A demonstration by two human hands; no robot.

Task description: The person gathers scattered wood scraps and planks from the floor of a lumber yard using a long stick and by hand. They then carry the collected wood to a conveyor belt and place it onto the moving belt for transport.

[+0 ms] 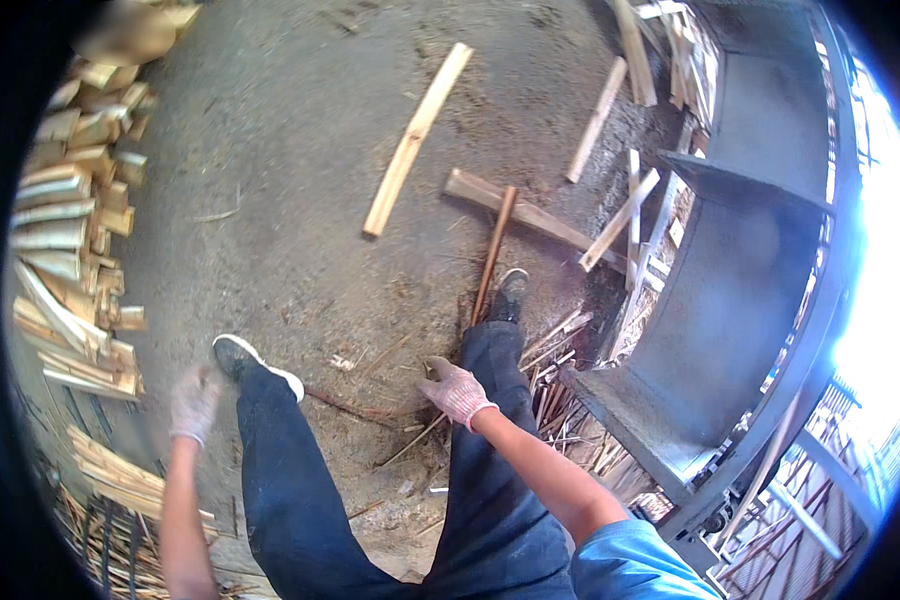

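Mid-stride across a sawdust floor (300, 150) strewn with offcut wooden slats (415, 135), a worker's gloved left hand (194, 402) and right hand (456, 388) swing empty, fingers loosely curled for balance.

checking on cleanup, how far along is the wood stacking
Done: a tall stack of cut wood stands at the left. In hand: nothing; the gloved left hand and right hand hang empty mid-stride. Left: loose planks and thin offcuts on the dirt floor.
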